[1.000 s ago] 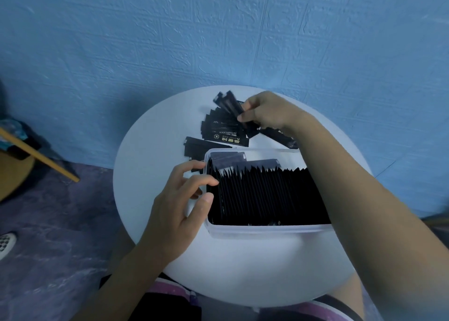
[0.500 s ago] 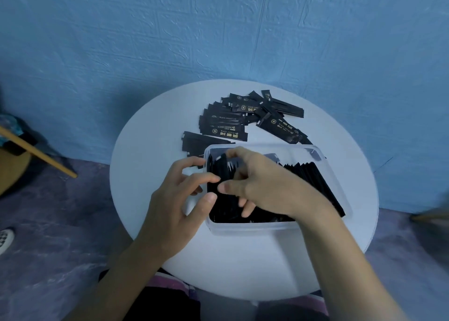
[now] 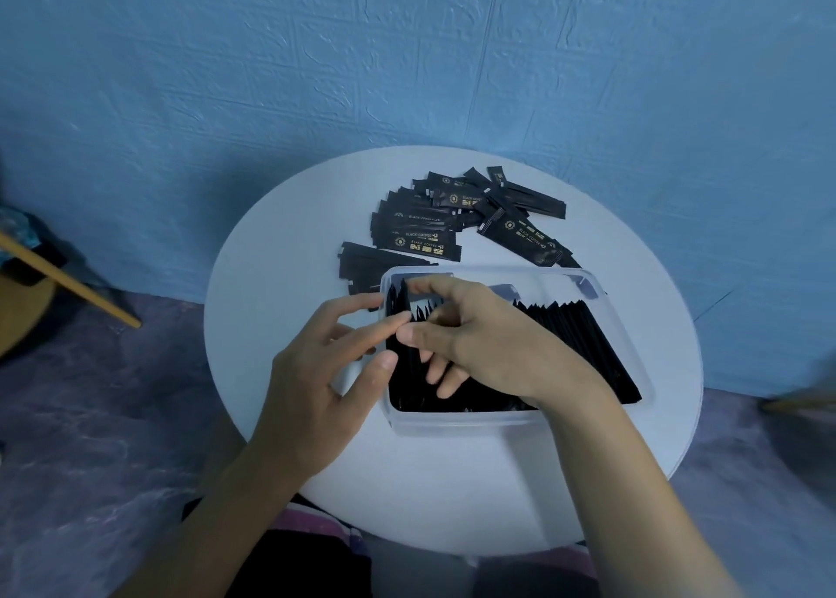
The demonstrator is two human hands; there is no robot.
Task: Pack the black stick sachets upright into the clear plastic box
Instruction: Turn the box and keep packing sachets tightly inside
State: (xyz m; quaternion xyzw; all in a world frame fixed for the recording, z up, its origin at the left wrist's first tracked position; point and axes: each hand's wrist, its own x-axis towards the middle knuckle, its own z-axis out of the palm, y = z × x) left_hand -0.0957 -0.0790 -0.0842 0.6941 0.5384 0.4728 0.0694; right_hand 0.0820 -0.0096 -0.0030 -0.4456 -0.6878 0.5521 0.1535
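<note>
The right hand [image 3: 475,339] curled into the clear plastic box [image 3: 470,421], apparently pinching light, slippery, bendable stick sachets [image 3: 574,339] by their top edges at the upright row's left end, while the left hand [image 3: 325,380], fingers relaxed, braced the box wall and loose sachets [image 3: 425,235] lay behind.

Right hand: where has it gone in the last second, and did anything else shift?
The right hand carried a few black stick sachets from the loose pile back to the clear plastic box and now holds them upright at its left end. The left hand stayed at the box's left wall; box and pile unmoved.
</note>
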